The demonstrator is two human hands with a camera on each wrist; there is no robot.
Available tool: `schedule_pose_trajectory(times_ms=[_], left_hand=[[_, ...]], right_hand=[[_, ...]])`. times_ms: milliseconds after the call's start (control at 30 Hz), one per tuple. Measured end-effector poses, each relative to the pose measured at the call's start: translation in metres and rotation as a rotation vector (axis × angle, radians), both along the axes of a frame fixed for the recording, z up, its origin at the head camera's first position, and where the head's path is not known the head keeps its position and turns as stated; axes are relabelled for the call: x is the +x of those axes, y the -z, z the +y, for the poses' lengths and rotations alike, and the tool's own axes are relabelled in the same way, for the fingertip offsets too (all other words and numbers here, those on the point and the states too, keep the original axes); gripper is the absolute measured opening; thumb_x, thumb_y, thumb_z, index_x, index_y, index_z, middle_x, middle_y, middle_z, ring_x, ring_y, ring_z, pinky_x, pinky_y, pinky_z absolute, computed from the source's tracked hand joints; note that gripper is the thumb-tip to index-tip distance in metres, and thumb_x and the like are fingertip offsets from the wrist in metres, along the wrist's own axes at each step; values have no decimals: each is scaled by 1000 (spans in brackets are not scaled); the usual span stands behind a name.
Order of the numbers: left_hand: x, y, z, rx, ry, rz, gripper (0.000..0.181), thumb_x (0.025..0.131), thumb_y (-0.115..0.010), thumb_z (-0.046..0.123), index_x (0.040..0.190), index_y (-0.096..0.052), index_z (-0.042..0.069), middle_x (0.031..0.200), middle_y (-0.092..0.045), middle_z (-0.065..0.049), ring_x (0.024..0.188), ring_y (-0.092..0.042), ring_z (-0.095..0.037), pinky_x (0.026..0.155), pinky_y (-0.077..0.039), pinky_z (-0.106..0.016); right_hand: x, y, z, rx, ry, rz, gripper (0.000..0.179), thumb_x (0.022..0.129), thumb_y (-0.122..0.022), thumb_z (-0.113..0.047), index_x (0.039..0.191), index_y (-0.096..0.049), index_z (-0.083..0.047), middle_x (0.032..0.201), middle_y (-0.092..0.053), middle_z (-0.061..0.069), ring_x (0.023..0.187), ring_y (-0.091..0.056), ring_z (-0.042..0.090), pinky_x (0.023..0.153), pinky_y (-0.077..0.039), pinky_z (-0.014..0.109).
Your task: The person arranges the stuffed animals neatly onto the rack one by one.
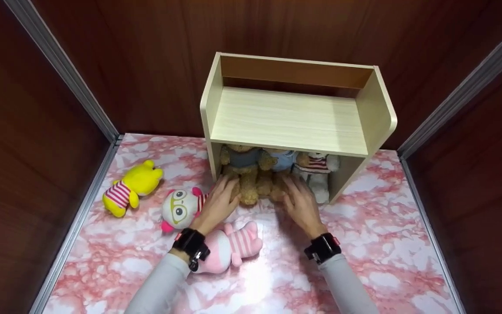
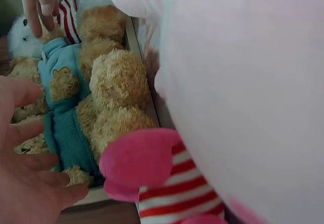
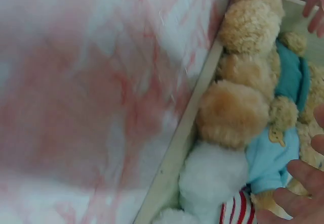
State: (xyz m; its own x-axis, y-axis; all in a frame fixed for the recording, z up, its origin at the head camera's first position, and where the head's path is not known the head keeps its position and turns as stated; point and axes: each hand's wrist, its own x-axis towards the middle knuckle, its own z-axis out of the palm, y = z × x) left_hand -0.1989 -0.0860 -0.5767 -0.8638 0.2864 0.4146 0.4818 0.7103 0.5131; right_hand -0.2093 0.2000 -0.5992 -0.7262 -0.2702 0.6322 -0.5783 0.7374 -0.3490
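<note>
Pink plush (image 2: 243,87): looming right up against my left wrist feed, its belly filling most of that view.
Three bears: seated side by side in the lower compartment of the shelf (image 1: 290,117) — teal-shirted bear (image 1: 244,160) at left, blue-shirted bear (image 1: 282,161) in the middle, striped white bear (image 1: 317,165) at right.
Hands: left hand (image 1: 218,200) at the teal-shirted bear's legs, right hand (image 1: 300,200) over at the middle and right pair; both wide, fingers parted, gripping nothing; fingertip contact I can't call.
Handling: light and squashy, I'd judge; curly fur should give good grip, nothing brittle.
Hold: I'd cup the clothed torso, since limbs would flop.
Shelf edges: stiff side panels flank the row, and that middle board overhangs the heads, so I'd stay low.
Room: best from front right across the counter (image 1: 390,261); panda plush (image 1: 179,209) and pink plush crowd my left forearm, yellow plush (image 1: 142,181) well apart.
</note>
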Motion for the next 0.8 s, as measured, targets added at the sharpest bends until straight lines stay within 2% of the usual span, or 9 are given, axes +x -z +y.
schedule_pose_trajectory(times_ms=[133,233,367,500,700,800], left_hand=[[7,-4,-9,-26,-13,-39,41,97,-70,14,135,-63,0,148,-51,-29,134,-50,-50,109,-44,-61],[12,-5,-14,-44,-11,-59,38,98,-70,15,132,-65,-1,144,-55,-28,131,-54,-47,107,-45,-61],[18,-4,-19,-65,15,-55,27,98,-70,15,120,-71,0,125,-68,-22,116,-64,-43,98,-53,-59],[25,-4,-23,-90,38,-98,24,97,-70,16,117,-72,3,112,-72,-18,102,-69,-41,88,-56,-56],[33,-1,-29,-106,85,-233,32,97,-72,21,123,-73,3,123,-71,-18,116,-66,-37,99,-53,-53],[34,1,-31,-111,103,-248,33,96,-73,21,124,-72,3,126,-68,-18,119,-63,-37,102,-50,-54]], right_hand=[[6,2,5,0,25,4,47,94,-67,-6,139,-60,4,141,-57,29,130,-53,51,109,-41,66],[13,6,6,5,43,-19,46,96,-66,-8,140,-59,4,141,-57,29,129,-52,53,108,-41,66],[20,10,8,-7,56,-36,42,97,-66,-9,137,-62,3,138,-59,31,129,-51,57,107,-42,66],[25,12,11,-24,55,-42,40,96,-68,-6,136,-64,2,138,-59,32,133,-48,57,108,-41,67],[31,15,12,-16,65,-66,43,94,-72,-4,136,-64,1,137,-59,32,132,-50,55,108,-42,64],[33,15,12,-11,76,-87,43,94,-72,-5,136,-64,1,139,-58,31,130,-51,55,107,-43,64]])
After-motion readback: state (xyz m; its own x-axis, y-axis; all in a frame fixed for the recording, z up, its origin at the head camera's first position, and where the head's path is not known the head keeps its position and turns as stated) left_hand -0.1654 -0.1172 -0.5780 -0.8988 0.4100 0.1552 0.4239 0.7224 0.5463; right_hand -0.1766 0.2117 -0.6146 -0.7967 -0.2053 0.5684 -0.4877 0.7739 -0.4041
